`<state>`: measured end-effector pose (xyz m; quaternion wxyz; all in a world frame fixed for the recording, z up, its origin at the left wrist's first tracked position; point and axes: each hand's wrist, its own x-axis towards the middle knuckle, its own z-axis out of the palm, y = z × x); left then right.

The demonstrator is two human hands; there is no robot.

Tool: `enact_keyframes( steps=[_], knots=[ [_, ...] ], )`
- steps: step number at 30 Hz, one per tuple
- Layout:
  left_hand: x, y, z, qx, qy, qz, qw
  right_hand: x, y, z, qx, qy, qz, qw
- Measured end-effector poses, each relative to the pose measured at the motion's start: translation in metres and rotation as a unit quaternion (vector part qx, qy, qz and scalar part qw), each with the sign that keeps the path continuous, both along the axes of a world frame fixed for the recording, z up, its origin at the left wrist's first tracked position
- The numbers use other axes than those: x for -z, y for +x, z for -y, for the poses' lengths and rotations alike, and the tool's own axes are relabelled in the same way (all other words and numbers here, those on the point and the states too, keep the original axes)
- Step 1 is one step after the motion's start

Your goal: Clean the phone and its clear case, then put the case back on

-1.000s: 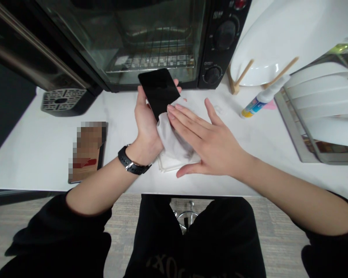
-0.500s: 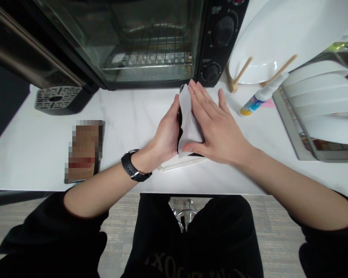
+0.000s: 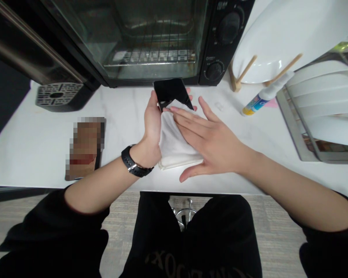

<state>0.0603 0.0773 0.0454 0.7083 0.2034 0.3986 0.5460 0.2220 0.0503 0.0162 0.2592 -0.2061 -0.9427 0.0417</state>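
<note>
My left hand (image 3: 153,127) is wrapped round a black phone (image 3: 172,92), its glossy face turned up and its far end uncovered. A thin white cloth (image 3: 175,137) with a zigzag edge lies over the phone's near part. My right hand (image 3: 204,137) rests on the cloth with fingers stretched out and pressed flat, the thumb spread toward the counter's front edge. Beneath the cloth, a folded white item (image 3: 178,164) shows at its near edge on the counter.
A toaster oven (image 3: 150,46) stands behind my hands. At left are a drip tray (image 3: 58,95) and a pixelated flat item (image 3: 85,148). At right stand a spray bottle (image 3: 262,98), a wooden plate stand (image 3: 236,81) with white plates, and a dish rack (image 3: 295,127).
The phone has tipped from nearly upright to face up, so its black screen shows. My right hand has moved down toward me with the cloth, and its thumb has swung outward.
</note>
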Motion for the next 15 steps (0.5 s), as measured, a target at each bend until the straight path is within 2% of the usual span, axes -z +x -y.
enact_keyframes(
  steps=[6, 9, 15],
  knots=[
    [-0.006, -0.009, -0.007, 0.009, 0.027, -0.001, 1.000, -0.007, 0.002, 0.002, 0.060, 0.015, 0.010, 0.998],
    [-0.005, -0.006, -0.003, 0.016, 0.045, 0.004, 0.999, -0.006, 0.006, -0.002, 0.098, -0.012, 0.003, 0.995],
    [0.002, 0.012, 0.015, 0.042, 0.011, 0.024, 0.999, -0.003, 0.014, -0.014, 0.166, -0.079, 0.000, 0.983]
  ],
)
